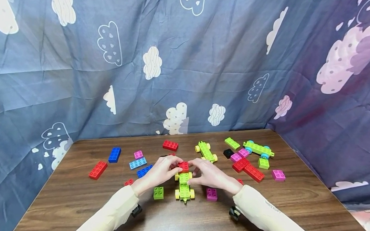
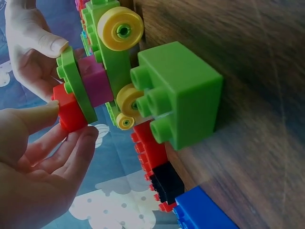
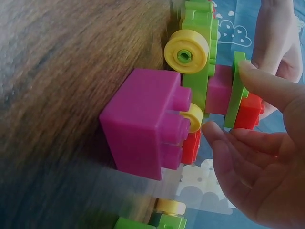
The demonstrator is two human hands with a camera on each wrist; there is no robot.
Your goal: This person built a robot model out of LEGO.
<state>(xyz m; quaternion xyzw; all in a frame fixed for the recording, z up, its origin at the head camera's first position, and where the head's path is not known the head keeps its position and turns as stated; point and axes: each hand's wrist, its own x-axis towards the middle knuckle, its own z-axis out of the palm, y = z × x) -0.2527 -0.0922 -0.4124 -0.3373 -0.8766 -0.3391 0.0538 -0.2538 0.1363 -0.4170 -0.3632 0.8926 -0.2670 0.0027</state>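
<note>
A small green car [image 1: 184,189] with yellow wheels [image 2: 120,29] stands at the table's near middle. On it sit a magenta brick [image 3: 219,95], a green plate [image 3: 236,90] and a red brick [image 1: 183,166] on top. My left hand [image 1: 174,166] pinches the red brick [image 2: 71,112] between thumb and fingers [image 2: 83,138]. From the other side my right hand [image 1: 195,167] holds the stack, its thumb [image 3: 259,81] on the green plate's edge and its fingers under the red brick [image 3: 249,112].
A green square brick [image 1: 158,192] lies left of the car and a magenta one [image 1: 211,194] right of it. Blue, red and pink bricks [image 1: 114,154] are scattered at the left. Two more green wheeled bases [image 1: 206,151] and mixed bricks [image 1: 252,172] lie at the right.
</note>
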